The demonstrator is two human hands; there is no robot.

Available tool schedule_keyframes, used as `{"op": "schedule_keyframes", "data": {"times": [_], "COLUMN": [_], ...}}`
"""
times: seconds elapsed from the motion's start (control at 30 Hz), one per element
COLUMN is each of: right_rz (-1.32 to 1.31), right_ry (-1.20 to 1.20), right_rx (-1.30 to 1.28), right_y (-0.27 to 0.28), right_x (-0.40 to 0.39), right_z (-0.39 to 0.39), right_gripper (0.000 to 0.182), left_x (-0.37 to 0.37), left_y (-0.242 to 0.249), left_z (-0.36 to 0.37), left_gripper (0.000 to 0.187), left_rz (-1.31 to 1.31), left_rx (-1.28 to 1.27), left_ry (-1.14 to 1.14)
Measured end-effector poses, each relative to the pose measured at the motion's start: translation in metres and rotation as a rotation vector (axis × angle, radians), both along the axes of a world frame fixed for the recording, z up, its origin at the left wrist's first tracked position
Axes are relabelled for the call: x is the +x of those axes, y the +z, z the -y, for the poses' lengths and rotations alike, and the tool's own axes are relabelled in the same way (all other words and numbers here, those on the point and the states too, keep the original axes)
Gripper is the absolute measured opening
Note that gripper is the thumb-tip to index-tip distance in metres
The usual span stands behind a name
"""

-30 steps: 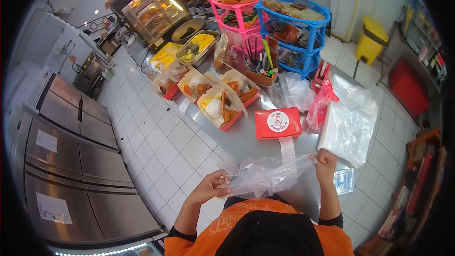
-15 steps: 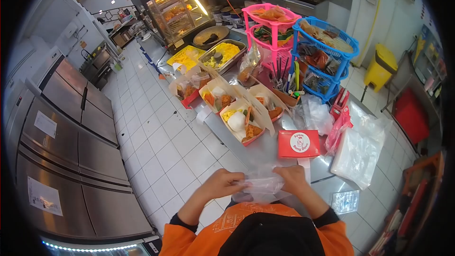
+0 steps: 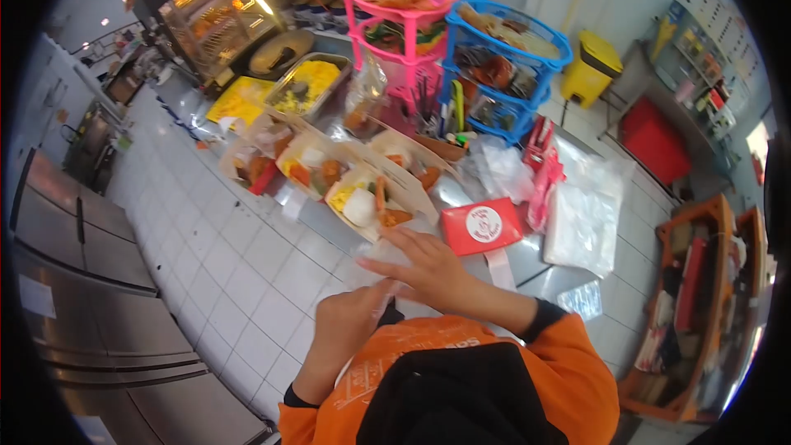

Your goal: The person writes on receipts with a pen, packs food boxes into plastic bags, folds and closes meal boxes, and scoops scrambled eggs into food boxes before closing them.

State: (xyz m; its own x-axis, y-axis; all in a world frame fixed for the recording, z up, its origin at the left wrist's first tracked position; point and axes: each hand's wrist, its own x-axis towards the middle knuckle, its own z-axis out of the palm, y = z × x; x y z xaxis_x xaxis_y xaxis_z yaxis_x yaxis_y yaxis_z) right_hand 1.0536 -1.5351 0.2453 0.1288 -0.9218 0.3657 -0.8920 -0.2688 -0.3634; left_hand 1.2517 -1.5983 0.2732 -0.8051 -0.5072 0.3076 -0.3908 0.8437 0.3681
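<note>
Both of my hands are close together in front of my body with a clear plastic bag (image 3: 375, 264) between them. My left hand (image 3: 350, 317) is closed on the bag's lower part. My right hand (image 3: 424, 268) reaches across above it, fingers stretched towards the left over the bag. Just beyond my hands lies an open food box (image 3: 360, 206) with rice, egg and fried chicken. A closed red box (image 3: 482, 226) sits to the right of my right hand. More open food boxes (image 3: 309, 166) stand behind.
Pink basket rack (image 3: 398, 37) and blue basket rack (image 3: 511, 53) stand at the back. A metal tray (image 3: 306, 86) of yellow food is left of them. Stacked plastic bags (image 3: 581, 222) lie on the right. A lit display case (image 3: 216, 21) is back left; steel fridges (image 3: 107, 313) stand left.
The view has turned right. My hands, earlier apart with the bag stretched between them, have come together, my right hand now crossing over the bag with its fingers extended.
</note>
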Motion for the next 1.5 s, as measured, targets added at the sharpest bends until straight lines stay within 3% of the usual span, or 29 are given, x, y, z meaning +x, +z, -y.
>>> {"op": "schedule_keyframes", "data": {"times": [0.07,0.13,0.2,0.27,0.3,0.37,0.43,0.53,0.57,0.67,0.73,0.77,0.87,0.97,1.0,1.03,1.1,1.17,1.2,1.23,1.3,1.37,1.4,1.5], "right_rz": [-0.058,0.298,0.292,0.442,0.512,0.846,-0.281,-0.416,-0.304,0.001,0.732,0.976,0.802,0.134,-0.103,0.092,0.456,1.025,1.044,0.639,0.037,-0.403,-0.532,-0.588], "right_ry": [-0.098,-0.257,-0.553,-0.022,0.247,-0.224,-0.904,-0.928,-0.957,-0.975,-1.069,-0.821,-0.256,0.024,0.134,0.133,0.136,0.191,0.134,0.044,-0.083,-0.14,-0.131,-0.079], "right_rx": [0.374,-0.043,0.51,0.58,0.612,0.486,0.121,0.405,0.244,-0.365,-0.437,-0.697,-0.578,0.559,0.925,0.867,0.744,0.542,0.515,0.421,0.618,0.615,0.535,0.339], "right_y": [-0.02,-0.02,0.047,-0.003,-0.041,-0.105,-0.116,-0.152,-0.147,-0.087,-0.009,0.001,-0.052,-0.138,-0.148,-0.116,-0.002,0.026,0.021,0.004,-0.03,-0.08,-0.12,-0.182], "right_x": [-0.014,-0.061,-0.09,-0.139,-0.159,-0.199,-0.193,-0.235,-0.245,-0.248,-0.203,-0.175,-0.086,-0.027,-0.021,-0.023,-0.056,-0.097,-0.127,-0.151,-0.155,-0.158,-0.157,-0.172], "right_z": [0.025,0.013,-0.002,-0.006,-0.002,0.027,0.037,0.054,0.05,0.028,0.012,0.008,-0.017,-0.036,-0.039,-0.042,-0.04,-0.048,-0.046,-0.033,-0.028,-0.021,-0.021,-0.018], "right_gripper": [0.06,0.057,0.05,0.038,0.034,0.033,0.028,0.025,0.022,0.017,0.018,0.015,0.025,0.029,0.031,0.03,0.034,0.023,0.029,0.055,0.074,0.091,0.098,0.11], "left_x": [-0.003,0.018,0.048,0.079,0.081,0.084,0.092,0.096,0.09,0.065,0.044,0.032,0.002,-0.012,-0.009,0.0,0.008,0.022,0.027,0.028,0.029,0.033,0.036,0.041], "left_y": [-0.02,-0.049,-0.077,-0.096,-0.094,-0.088,-0.083,-0.07,-0.068,-0.051,-0.052,-0.053,-0.052,-0.04,-0.035,-0.028,-0.023,-0.038,-0.045,-0.047,-0.049,-0.042,-0.04,-0.049], "left_z": [0.011,0.061,0.064,0.06,0.051,0.04,0.041,0.044,0.045,0.042,0.041,0.04,0.04,0.047,0.049,0.052,0.056,0.06,0.06,0.058,0.054,0.05,0.046,0.037], "left_gripper": [0.03,0.023,0.02,0.018,0.019,0.02,0.02,0.021,0.025,0.032,0.038,0.041,0.042,0.04,0.04,0.04,0.036,0.037,0.038,0.039,0.041,0.048,0.052,0.063], "left_rz": [0.007,-0.203,-0.222,-0.226,-0.182,-0.137,-0.128,-0.058,-0.079,-0.065,-0.142,-0.184,-0.514,-0.791,-0.692,-0.593,-0.448,-0.329,-0.271,-0.286,-0.318,-0.337,-0.348,-0.456], "left_rx": [-0.003,-0.132,0.203,0.517,0.41,0.342,0.404,1.098,1.039,1.166,1.16,1.159,1.364,1.195,1.165,1.134,1.155,1.01,0.937,0.854,0.684,0.698,0.708,0.821], "left_ry": [0.155,0.532,0.504,0.444,0.269,0.031,-0.107,-0.208,-0.271,-0.165,-0.04,0.024,-0.049,-0.032,-0.043,-0.047,-0.081,-0.162,-0.202,-0.23,-0.283,-0.27,-0.256,-0.308]}}
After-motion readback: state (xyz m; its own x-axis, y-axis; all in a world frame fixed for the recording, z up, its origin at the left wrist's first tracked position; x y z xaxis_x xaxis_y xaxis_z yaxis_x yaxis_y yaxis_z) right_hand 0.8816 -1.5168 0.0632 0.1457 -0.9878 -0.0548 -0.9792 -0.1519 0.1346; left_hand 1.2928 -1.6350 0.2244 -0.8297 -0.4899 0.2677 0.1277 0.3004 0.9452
